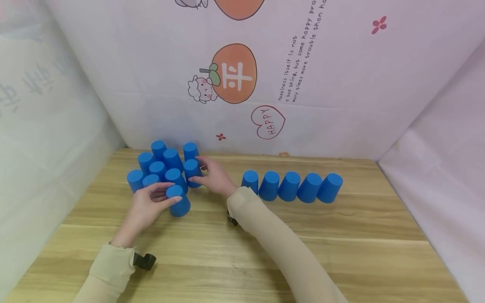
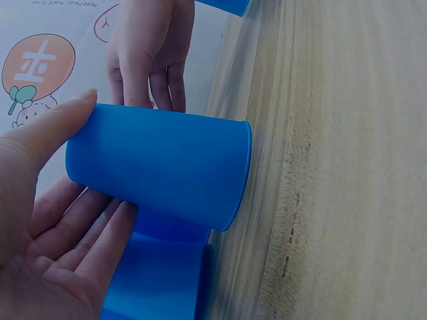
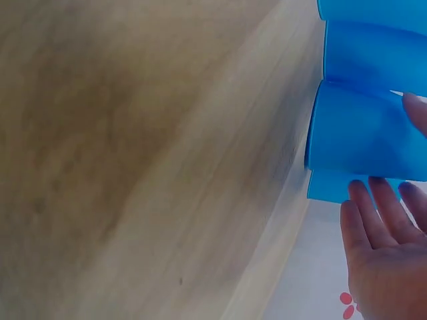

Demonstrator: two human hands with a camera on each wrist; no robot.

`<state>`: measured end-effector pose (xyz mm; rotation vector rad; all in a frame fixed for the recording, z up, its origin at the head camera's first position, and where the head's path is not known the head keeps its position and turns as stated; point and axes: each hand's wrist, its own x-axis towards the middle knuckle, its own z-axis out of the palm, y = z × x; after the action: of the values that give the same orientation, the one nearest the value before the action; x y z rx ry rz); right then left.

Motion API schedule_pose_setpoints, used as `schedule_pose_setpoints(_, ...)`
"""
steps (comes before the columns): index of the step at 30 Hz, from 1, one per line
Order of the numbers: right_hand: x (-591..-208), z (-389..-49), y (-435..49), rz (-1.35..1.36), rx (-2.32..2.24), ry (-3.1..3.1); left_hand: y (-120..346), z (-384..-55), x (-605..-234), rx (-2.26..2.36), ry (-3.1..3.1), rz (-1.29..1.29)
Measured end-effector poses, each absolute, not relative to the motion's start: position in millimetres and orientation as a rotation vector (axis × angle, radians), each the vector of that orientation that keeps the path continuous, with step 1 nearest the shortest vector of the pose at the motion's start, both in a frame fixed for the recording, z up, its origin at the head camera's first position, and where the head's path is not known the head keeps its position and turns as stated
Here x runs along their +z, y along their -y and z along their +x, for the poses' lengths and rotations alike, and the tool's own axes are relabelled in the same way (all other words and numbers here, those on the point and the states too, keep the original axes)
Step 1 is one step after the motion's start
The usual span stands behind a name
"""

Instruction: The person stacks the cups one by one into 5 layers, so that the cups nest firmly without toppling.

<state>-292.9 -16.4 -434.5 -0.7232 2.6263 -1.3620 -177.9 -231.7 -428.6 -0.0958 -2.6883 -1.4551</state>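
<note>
Upside-down blue cups stand in a close group at the table's left. My left hand holds the nearest blue cup between thumb and fingers. In the left wrist view, its thumb lies by the narrow end of that cup, with the fingers along the other side. Farther back, my right hand has thumb and fingers on either side of another blue cup at the group's right edge. The right wrist view has this cup between the thumb and the fingertips.
To the right, several upside-down blue cups stand in a row, the leftmost partly behind the right sleeve. The wooden table meets a printed white cloth at its back edge. White cloth also hangs at both sides.
</note>
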Motion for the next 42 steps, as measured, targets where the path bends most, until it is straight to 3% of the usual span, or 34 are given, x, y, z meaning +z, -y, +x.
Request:
schedule_pose_setpoints(12,-435.0,-291.6,14.7,-0.727,-1.39,-2.66,231.4,-178.2,-429.1,-1.464,2.693,-0.096)
schedule_pose_setpoints(18,-411.5,-288.6,4.0,-0.759,-1.457,-2.662,231.6,-177.9,-429.0,-1.463,2.682,-0.108)
schedule_pose_setpoints(34,-349.6,-275.6,-53.4,-1.141,-1.523,-2.783,231.7,-177.9,-428.8,-1.467,2.676,-0.107)
schedule_pose_setpoints(42,-325.9,-266.6,-89.7,-1.151,-1.619,-2.838,231.0,-178.2,-430.0,-1.465,2.681,-0.107)
